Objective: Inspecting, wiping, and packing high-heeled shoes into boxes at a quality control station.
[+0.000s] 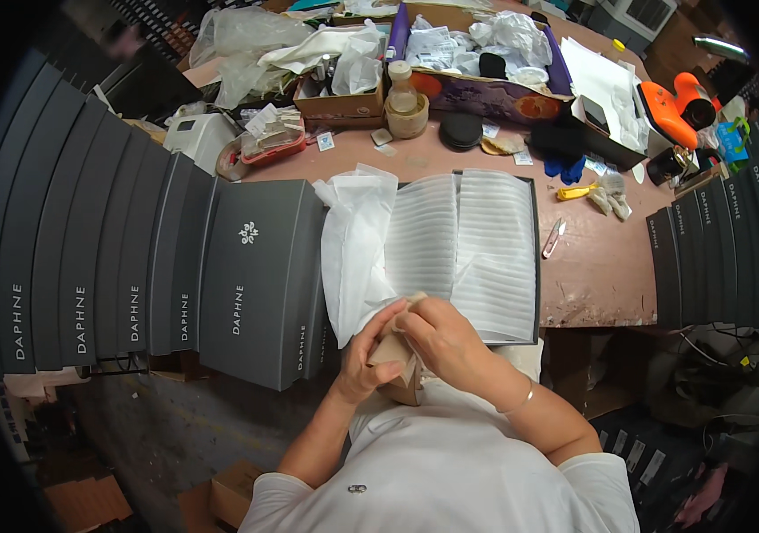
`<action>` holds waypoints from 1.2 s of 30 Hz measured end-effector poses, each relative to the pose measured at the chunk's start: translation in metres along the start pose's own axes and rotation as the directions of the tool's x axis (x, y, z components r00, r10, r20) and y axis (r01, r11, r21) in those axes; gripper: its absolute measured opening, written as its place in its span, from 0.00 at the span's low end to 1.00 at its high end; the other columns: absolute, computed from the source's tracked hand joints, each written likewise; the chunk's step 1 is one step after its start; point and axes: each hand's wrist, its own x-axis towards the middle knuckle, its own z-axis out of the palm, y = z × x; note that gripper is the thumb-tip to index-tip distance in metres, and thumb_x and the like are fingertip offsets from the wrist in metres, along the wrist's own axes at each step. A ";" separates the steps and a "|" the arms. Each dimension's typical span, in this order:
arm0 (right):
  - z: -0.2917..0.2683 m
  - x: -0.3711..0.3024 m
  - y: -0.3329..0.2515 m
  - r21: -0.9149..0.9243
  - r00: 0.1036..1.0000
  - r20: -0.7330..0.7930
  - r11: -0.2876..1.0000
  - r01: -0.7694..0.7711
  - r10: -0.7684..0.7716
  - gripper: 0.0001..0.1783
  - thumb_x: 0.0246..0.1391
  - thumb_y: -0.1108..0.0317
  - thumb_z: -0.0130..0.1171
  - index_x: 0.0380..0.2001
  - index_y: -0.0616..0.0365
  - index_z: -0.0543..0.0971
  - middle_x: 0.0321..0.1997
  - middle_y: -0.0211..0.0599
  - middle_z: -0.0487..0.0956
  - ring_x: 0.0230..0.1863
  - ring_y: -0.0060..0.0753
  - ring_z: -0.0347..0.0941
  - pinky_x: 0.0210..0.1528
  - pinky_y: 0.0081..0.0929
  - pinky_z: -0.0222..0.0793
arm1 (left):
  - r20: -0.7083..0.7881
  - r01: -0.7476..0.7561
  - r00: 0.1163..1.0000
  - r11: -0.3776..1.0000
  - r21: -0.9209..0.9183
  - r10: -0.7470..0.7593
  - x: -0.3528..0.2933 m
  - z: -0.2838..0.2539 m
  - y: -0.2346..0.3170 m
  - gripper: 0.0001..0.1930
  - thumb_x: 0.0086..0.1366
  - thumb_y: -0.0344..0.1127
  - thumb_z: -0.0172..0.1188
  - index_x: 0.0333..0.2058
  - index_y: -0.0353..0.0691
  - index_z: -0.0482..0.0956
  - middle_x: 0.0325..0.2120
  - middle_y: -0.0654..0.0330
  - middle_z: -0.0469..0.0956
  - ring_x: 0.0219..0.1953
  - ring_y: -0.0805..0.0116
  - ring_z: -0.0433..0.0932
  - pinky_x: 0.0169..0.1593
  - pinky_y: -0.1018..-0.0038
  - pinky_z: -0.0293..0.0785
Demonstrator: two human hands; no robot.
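White shirt point(486, 462), lower centre; left hand point(363, 357) cups, right hand point(443, 333) pinches tan item point(388, 352), mid-frame; foam point(419, 222) already laid in open box point(536, 258), item still outside.

At the near edge of the open box point(536, 258), my left grip point(367, 355) holds a tan piece point(390, 350), its kind unclear; my right grip point(440, 330) pinches its top. White tissue point(353, 231) drapes over the box's left side, beside ribbed lining point(496, 218). Right of the box, snips point(554, 238) lie on the bench point(601, 280).
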 end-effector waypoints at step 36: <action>-0.034 0.011 -0.006 0.089 0.996 0.092 0.996 0.008 -0.016 0.13 0.48 0.81 0.59 0.39 0.58 0.75 0.35 0.42 0.72 0.32 0.45 0.73 0.33 0.34 0.70 | 0.019 -0.093 0.995 0.995 -0.032 0.093 -0.009 0.015 0.015 0.46 0.47 0.44 0.66 0.64 0.33 0.58 0.56 0.51 0.67 0.58 0.64 0.67 0.61 0.70 0.62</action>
